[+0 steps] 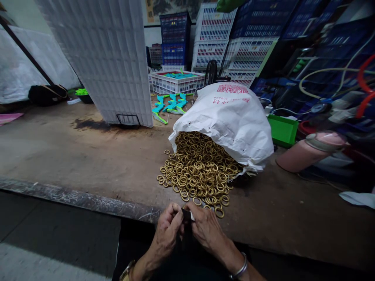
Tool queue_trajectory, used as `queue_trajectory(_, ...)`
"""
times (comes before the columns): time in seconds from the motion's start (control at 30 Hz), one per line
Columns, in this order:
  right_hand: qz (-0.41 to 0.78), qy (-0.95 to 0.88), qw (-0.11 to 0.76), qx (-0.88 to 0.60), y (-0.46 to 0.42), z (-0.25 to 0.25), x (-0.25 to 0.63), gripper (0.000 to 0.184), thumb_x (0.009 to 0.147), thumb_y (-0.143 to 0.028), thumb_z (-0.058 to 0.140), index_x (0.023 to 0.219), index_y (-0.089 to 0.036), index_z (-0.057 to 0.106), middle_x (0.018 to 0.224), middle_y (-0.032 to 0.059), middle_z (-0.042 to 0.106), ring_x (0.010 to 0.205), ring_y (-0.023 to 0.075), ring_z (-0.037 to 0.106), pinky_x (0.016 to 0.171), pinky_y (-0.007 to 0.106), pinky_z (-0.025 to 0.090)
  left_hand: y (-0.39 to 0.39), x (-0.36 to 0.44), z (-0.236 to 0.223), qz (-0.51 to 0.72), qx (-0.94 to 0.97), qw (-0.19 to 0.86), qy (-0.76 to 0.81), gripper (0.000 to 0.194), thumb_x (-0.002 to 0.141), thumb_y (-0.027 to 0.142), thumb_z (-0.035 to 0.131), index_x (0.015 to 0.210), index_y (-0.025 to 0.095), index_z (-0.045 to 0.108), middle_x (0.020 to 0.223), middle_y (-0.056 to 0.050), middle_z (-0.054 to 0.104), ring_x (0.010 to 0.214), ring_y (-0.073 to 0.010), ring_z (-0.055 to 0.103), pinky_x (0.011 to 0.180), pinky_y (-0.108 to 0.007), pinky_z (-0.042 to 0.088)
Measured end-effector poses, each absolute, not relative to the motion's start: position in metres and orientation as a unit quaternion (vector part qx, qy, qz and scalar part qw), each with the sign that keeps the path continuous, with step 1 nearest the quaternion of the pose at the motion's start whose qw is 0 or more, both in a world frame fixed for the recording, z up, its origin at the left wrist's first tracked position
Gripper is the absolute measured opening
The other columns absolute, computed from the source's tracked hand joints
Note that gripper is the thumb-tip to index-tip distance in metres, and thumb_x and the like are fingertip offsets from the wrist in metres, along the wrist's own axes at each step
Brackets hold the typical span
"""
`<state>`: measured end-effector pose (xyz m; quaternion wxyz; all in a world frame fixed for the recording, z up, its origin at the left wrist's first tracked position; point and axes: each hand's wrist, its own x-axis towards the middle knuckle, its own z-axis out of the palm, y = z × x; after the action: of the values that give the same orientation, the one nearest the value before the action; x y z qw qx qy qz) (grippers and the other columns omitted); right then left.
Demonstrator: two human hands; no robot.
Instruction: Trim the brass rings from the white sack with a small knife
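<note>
At the table's front edge my left hand (170,226) and my right hand (206,228) are close together, fingers closed in pinches. Between them shows a small dark piece (186,214) with a bit of white beside the right thumb; its kind is unclear and the fingers cover most of it. Just beyond my hands lies a heap of brass-coloured rings (202,171). It spills from the open mouth of a white woven sack (231,121) lying on its side. The nearest rings are close to my right knuckles.
A tall ribbed grey-white panel (108,58) stands on the table (88,156). Behind the sack are turquoise and green toy bows (172,103) and a white crate (178,84). A green tray (283,130) and pink bottle (307,154) lie right. Stacked crates (215,27) stand at the back.
</note>
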<state>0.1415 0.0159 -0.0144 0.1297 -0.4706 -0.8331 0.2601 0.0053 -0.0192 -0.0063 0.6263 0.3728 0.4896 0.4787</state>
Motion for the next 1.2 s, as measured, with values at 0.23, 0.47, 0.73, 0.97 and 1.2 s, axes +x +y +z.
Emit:
queue_trajectory(0.23,0.228,-0.851,0.086,-0.466,0.015,-0.024,0.144,0.035,0.065,-0.006,0.039,0.095,-0.021,0.049,0.074,0.0003,0.058,0.068,0.0158,0.051,0.058,0.025,0.025,-0.026,0.000,-0.006,0.486,0.434,0.561,0.511,0.028,0.081,0.044,0.048,0.070,0.019,0.044,0.054,0.005,0.041,0.046,-0.0062,0.037,0.045,-0.018,0.032)
queue_trajectory(0.47,0.175,-0.822,0.089,-0.535,0.028,-0.021,0.139,0.032,0.064,-0.002,0.038,0.089,-0.019,0.050,0.067,0.0008,0.061,0.060,0.0148,0.053,0.054,0.025,0.023,-0.037,-0.004,0.006,0.480,0.435,0.624,0.437,0.023,0.082,0.036,0.049,0.073,0.016,0.052,0.067,-0.001,0.052,0.051,-0.0083,0.047,0.050,-0.021,0.040)
queue_trajectory(0.73,0.113,-0.817,0.082,-0.560,0.038,-0.016,0.121,0.032,0.076,-0.010,0.045,0.105,-0.020,0.045,0.085,0.0031,0.064,0.071,0.0151,0.059,0.058,0.024,0.026,-0.023,-0.013,-0.001,0.544,0.188,0.716,0.395,0.012,0.078,0.027,0.055,0.075,0.015,0.052,0.073,-0.004,0.059,0.054,-0.0097,0.051,0.044,-0.019,0.040)
queue_trajectory(0.97,0.096,-0.815,0.048,-0.569,0.040,-0.019,0.116,0.023,0.075,-0.007,0.043,0.093,-0.020,0.050,0.085,0.0038,0.063,0.072,0.0150,0.057,0.059,0.025,0.026,-0.020,-0.021,-0.004,0.539,0.057,0.772,0.332,0.014,0.074,0.027,0.058,0.072,0.013,0.055,0.069,-0.001,0.055,0.056,-0.0089,0.051,0.046,-0.018,0.039)
queue_trajectory(1.2,0.209,-0.791,0.114,-0.563,0.046,-0.011,0.125,0.019,0.074,-0.007,0.039,0.086,-0.018,0.049,0.070,0.0017,0.059,0.063,0.0136,0.053,0.056,0.023,0.027,-0.008,-0.016,-0.003,0.540,0.153,0.715,0.416,0.021,0.072,0.032,0.062,0.074,0.015,0.051,0.066,0.002,0.052,0.053,-0.0075,0.048,0.042,-0.016,0.035)
